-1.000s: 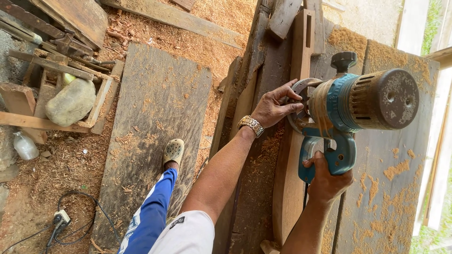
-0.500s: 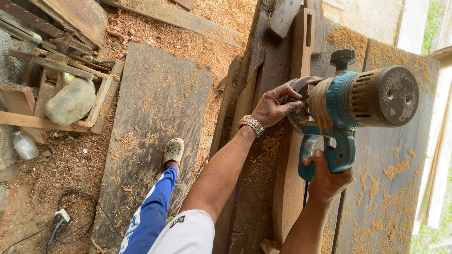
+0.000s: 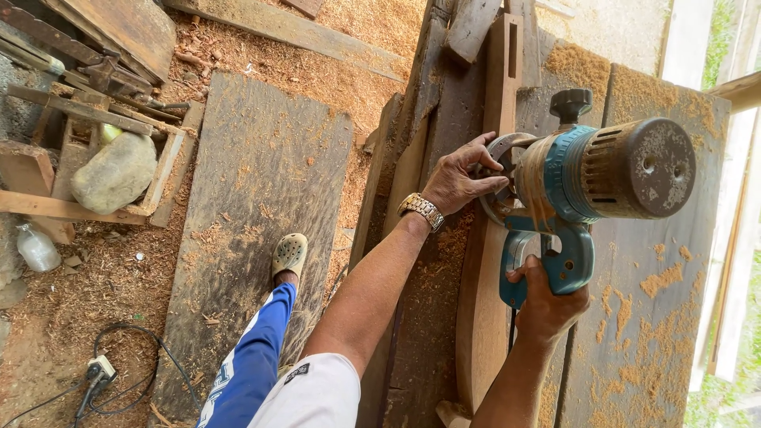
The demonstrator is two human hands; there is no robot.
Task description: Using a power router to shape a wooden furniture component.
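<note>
Biggest risk here, probably: the left hand is laid right at the base of the router, fingers curled on the rim, so a kick could drag them toward the cutter. The right hand is wrapped tight round the teal handle. The router, dusty and grey-capped, is sat on the long plank on the counter, right of centre.
</note>
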